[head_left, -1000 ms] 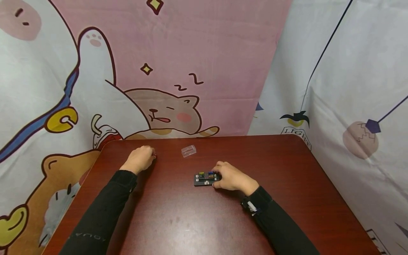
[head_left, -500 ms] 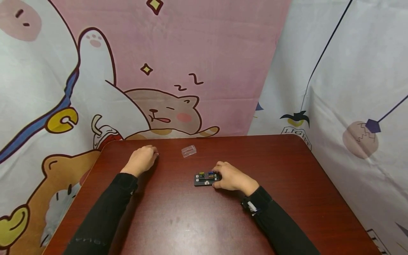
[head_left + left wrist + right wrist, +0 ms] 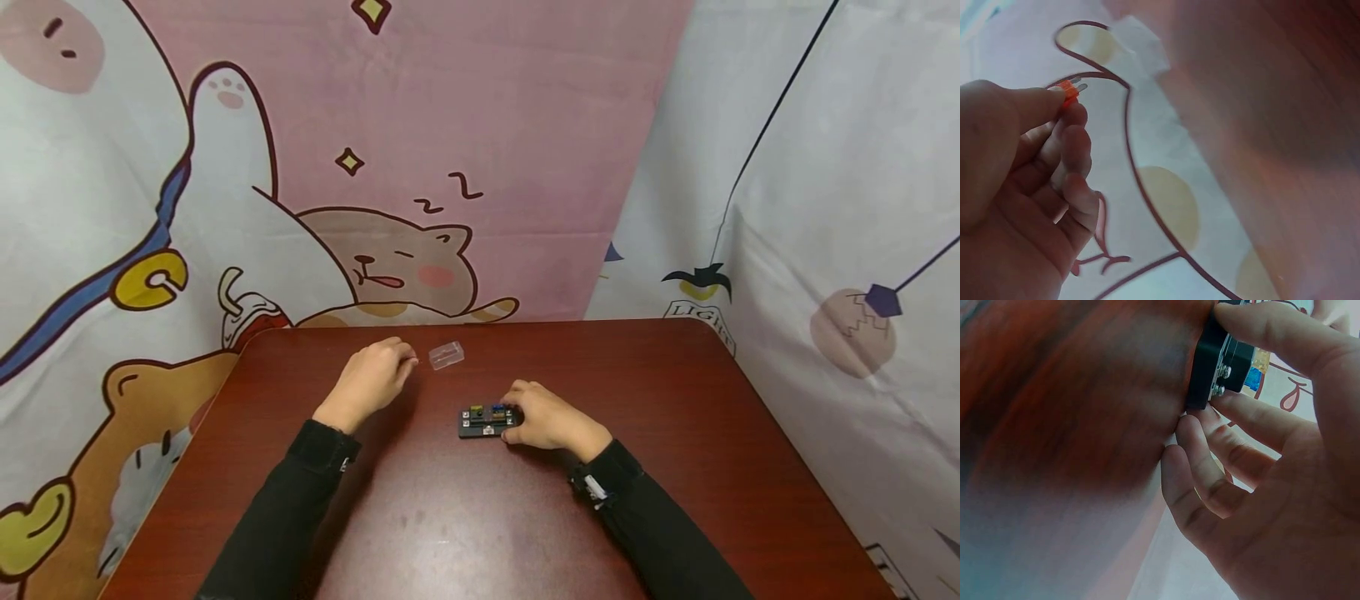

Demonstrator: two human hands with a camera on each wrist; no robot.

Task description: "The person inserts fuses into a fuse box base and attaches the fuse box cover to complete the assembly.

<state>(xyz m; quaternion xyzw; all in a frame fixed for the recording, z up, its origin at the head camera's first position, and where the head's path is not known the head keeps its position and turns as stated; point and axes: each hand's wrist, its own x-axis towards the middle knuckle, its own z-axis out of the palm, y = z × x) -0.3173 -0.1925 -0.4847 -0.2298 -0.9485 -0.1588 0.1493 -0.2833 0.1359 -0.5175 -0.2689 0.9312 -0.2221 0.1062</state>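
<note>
Over a red-brown worktop (image 3: pixel 450 517) I've got the left hand (image 3: pixel 371 377) pinching an orange blade fuse (image 3: pixel 1069 91), right hand (image 3: pixel 553 421) gripping a black fuse block's (image 3: pixel 480 432) end.

Cloth-walled space, kind of room unclear
Brown table (image 3: pixel 450 517), cartoon cloth (image 3: pixel 405 108) at eleven o'clock, white cloth (image 3: pixel 825 108) at two

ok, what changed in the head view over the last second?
Left hand moved right, closer to the clear plastic case; it now pinches an orange two-pronged piece, pickup moment not clear. No release seen. Unchanged: right hand gripping the black block, case lying on the table.
</note>
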